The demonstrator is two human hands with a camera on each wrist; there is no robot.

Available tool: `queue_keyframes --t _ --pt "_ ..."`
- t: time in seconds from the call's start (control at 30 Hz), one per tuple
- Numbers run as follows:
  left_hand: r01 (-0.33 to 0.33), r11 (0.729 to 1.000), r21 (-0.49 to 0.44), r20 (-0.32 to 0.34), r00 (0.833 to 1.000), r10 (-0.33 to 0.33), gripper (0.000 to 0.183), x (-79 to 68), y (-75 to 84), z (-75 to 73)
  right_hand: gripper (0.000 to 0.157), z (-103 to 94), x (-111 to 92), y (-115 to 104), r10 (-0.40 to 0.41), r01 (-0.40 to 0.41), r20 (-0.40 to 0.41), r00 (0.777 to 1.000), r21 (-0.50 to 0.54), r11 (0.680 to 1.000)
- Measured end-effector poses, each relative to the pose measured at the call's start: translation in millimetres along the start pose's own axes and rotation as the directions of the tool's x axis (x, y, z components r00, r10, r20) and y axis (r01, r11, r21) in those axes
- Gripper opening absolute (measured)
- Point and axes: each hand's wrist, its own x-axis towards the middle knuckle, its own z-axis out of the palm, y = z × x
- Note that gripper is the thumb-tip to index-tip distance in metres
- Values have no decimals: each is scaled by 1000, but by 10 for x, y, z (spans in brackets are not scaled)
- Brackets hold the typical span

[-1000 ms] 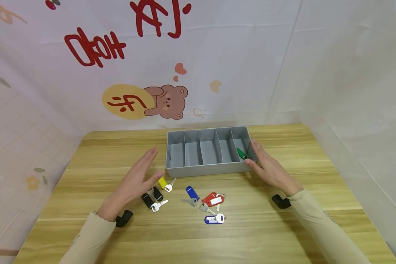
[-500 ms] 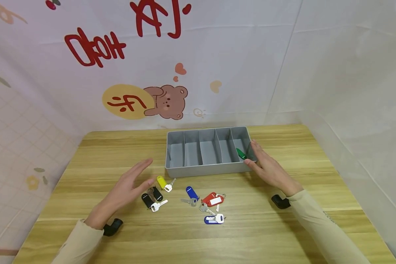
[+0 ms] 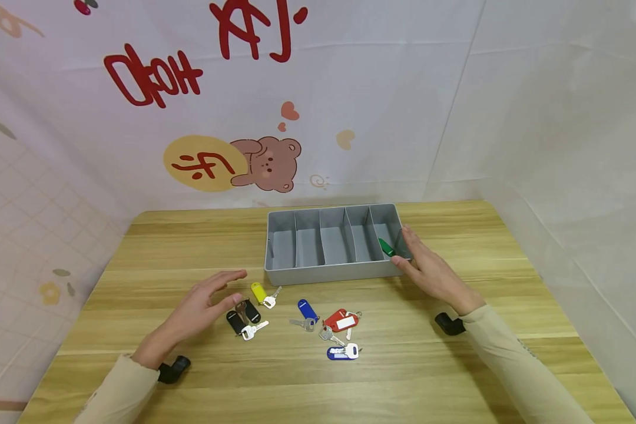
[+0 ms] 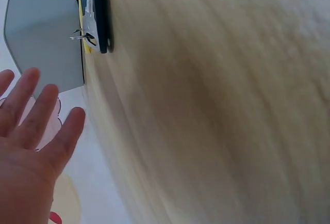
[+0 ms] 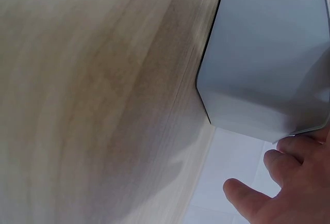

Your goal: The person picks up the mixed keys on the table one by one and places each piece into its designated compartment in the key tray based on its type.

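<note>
My left hand (image 3: 204, 303) hovers just left of two black key tags (image 3: 236, 322) with keys, its fingers loosely extended and holding nothing. A yellow key tag (image 3: 258, 292) with a silver key lies just beyond its fingertips. At the right front corner of the grey divided tray (image 3: 331, 274) my right hand (image 3: 434, 268) rests, fingers straight along the side and thumb at the front rim. Inside the rightmost compartment lies a green key tag (image 3: 386, 247), partly hidden by the thumb. The right wrist view shows fingers (image 5: 299, 146) against the tray's rim.
In front of the tray lie a blue key tag (image 3: 307, 309), overlapping red key tags (image 3: 345, 320) and a second blue tag (image 3: 336, 353) under a key. All sit on a wooden table (image 3: 392, 377). A white printed cloth (image 3: 392, 118) stands behind.
My left hand has drawn back to the left, away from the yellow tag, and lowered toward the black tags. The right hand stays at the tray's corner.
</note>
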Motion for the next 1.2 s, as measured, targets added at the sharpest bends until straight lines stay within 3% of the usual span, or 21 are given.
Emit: queue_keyframes --t 0.47,1.2 --pt "107 992 -73 132 987 -96 46 85 -56 28 85 2 17 8 12 -12 9 1000 -5 1000" --pt "46 997 68 121 991 -54 18 149 -105 126 85 10 9 18 1 -1 -14 1000 0 1000"
